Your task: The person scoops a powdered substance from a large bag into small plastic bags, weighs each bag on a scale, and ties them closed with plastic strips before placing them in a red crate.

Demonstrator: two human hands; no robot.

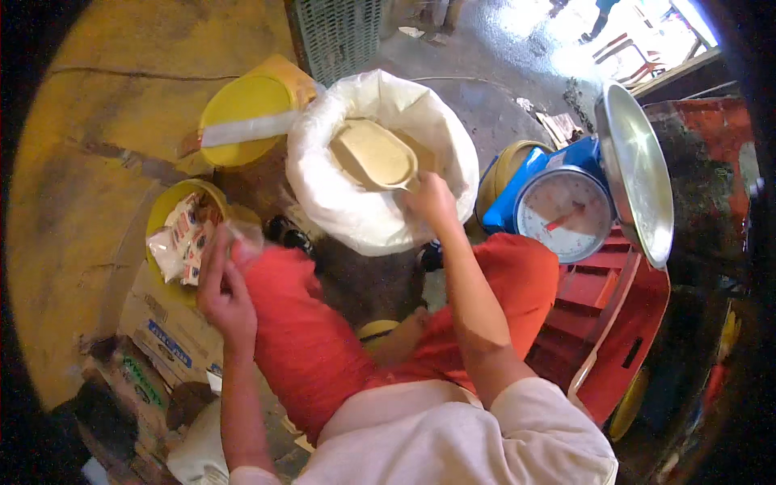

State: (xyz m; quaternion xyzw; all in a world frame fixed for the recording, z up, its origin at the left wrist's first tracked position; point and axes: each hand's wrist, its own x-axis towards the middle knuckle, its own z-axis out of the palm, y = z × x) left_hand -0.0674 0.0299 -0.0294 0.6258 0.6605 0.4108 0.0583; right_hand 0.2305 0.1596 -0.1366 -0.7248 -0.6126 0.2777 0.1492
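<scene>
My right hand [431, 203] grips the handle of a scoop [377, 154] heaped with pale, grainy or powdery stuff. The scoop is inside an open white woven sack [315, 148] with a rolled rim, over more of the same pale stuff. At the left, above my thigh, my left hand [227, 291] holds a clear plastic bag [245, 237], blurred. Just beyond that hand stands a yellow bucket [156, 209] with printed, filled packets [182, 242] inside.
A yellow container [245, 97] with a whitish strip across it stands left of the sack. To the right, a blue dial scale [564, 212] with a metal pan [636, 176] rests by a red plastic crate [642, 327]. A cardboard box [170, 333] lies at the lower left.
</scene>
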